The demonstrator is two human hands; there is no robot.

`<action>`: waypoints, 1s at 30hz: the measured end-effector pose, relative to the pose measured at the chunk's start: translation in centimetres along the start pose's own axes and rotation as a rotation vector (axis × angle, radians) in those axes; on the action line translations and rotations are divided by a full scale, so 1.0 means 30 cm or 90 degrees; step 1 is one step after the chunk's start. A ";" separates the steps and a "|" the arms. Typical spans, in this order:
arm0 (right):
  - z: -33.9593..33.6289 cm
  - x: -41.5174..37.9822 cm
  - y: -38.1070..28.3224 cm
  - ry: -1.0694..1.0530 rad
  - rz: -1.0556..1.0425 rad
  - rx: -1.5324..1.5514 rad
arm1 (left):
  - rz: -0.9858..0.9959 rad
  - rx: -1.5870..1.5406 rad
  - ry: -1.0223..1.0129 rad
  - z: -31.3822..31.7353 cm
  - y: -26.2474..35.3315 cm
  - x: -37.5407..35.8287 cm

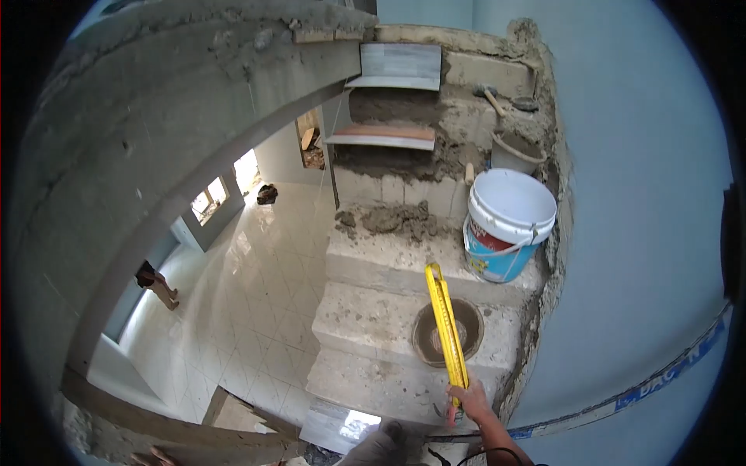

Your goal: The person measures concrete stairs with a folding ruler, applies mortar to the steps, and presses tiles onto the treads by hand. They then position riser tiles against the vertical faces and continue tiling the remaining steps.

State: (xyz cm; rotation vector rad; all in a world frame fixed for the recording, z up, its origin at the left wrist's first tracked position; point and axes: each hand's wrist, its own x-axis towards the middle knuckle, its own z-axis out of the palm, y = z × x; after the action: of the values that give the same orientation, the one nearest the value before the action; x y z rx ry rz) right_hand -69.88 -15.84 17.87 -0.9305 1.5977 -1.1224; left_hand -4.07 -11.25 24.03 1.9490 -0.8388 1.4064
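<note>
My right hand (472, 398) is closed around the lower end of a long yellow spirit level (445, 326). The level points up the stairs, and its middle passes in front of a round mortar bowl (427, 339) on a step. Something small and reddish shows just below my fist. At the lower left edge, the fingers of my left hand (158, 458) lie on the concrete edge, apart and holding nothing; most of that hand is out of frame.
A white-and-blue bucket (505, 252) and a grey bucket (519, 152) stand by the right wall. A hammer (491, 101) lies higher up. Mortar (400, 220) heaps on a step below tiled treads (381, 141). Left, the stairs drop to a tiled floor (256, 295) where a person (158, 286) stands.
</note>
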 end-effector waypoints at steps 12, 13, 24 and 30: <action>0.068 0.015 -0.668 -0.020 -0.238 0.055 | 0.082 0.124 -0.017 0.014 -0.043 -0.003; 0.071 0.022 -0.687 -0.030 -0.265 0.034 | 0.078 0.124 -0.016 0.014 -0.046 -0.002; 0.285 0.016 -0.958 -0.353 -0.336 0.115 | -0.238 -0.243 -0.074 -0.077 0.317 0.012; 0.442 -0.014 -1.067 -0.343 -0.597 -0.202 | -0.368 -1.298 -0.551 -0.437 1.091 0.293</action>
State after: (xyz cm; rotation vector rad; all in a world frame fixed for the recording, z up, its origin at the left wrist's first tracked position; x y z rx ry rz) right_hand -54.95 -28.00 46.69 -2.1167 0.8773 -1.0628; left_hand -34.89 -23.17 39.16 0.7030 -1.0825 -0.7860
